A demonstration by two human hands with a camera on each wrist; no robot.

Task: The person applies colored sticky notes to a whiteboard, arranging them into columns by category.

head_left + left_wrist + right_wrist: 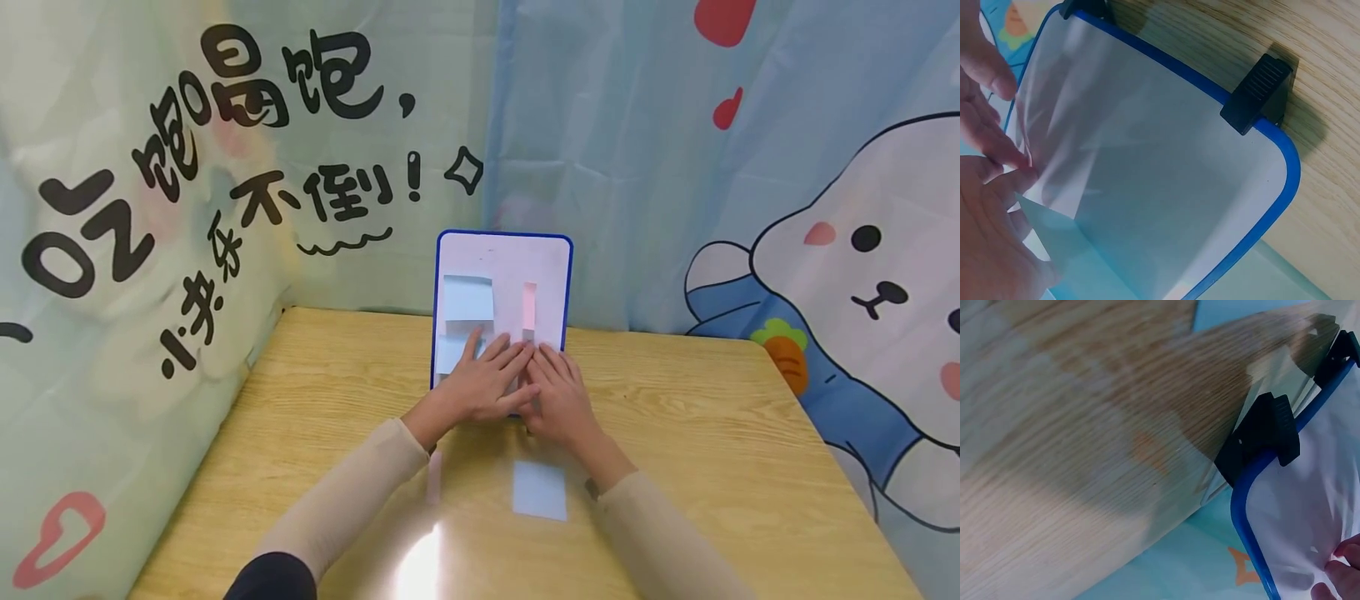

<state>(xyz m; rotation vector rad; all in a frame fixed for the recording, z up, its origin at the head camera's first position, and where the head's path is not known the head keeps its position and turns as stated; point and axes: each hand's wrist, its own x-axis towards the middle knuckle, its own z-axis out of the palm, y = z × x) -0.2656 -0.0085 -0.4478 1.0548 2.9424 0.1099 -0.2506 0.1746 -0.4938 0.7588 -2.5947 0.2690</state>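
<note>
A small whiteboard with a blue rim stands on the table, held up by black feet. My left hand lies across its lower part, fingers extended, fingertips at the board's surface. Beside it, my right hand reaches to the lower right of the board, fingertips close to those of the left hand. Two light blue sticky notes are on the board's left side, one above the other, the lower partly covered. A narrow pink strip sits above the fingertips. What lies beneath the fingers is hidden.
On the table, in front of the board, lie a light blue square note and a pink strip near the left sleeve. A printed cloth hangs behind the table and along its left side.
</note>
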